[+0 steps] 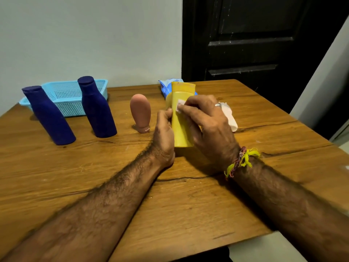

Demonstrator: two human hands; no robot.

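left hand (164, 130) grips smooth yellow tube (182, 127) | right hand (208, 125) pinches soft white wipe (229, 118) against it

Two blue bottles (49, 118) (98, 110), two tubes (182, 129) (140, 110), one basket (66, 108), packet (165, 86) and cloth (228, 118).

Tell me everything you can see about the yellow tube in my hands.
The yellow tube is smooth opaque plastic, with a flat crimped end on top and a rounder lower end. It stands upright over the table; whether it touches the wood is unclear. The left hand grips its left side; the right hand presses a white wipe against its front. A blue packet lies behind.
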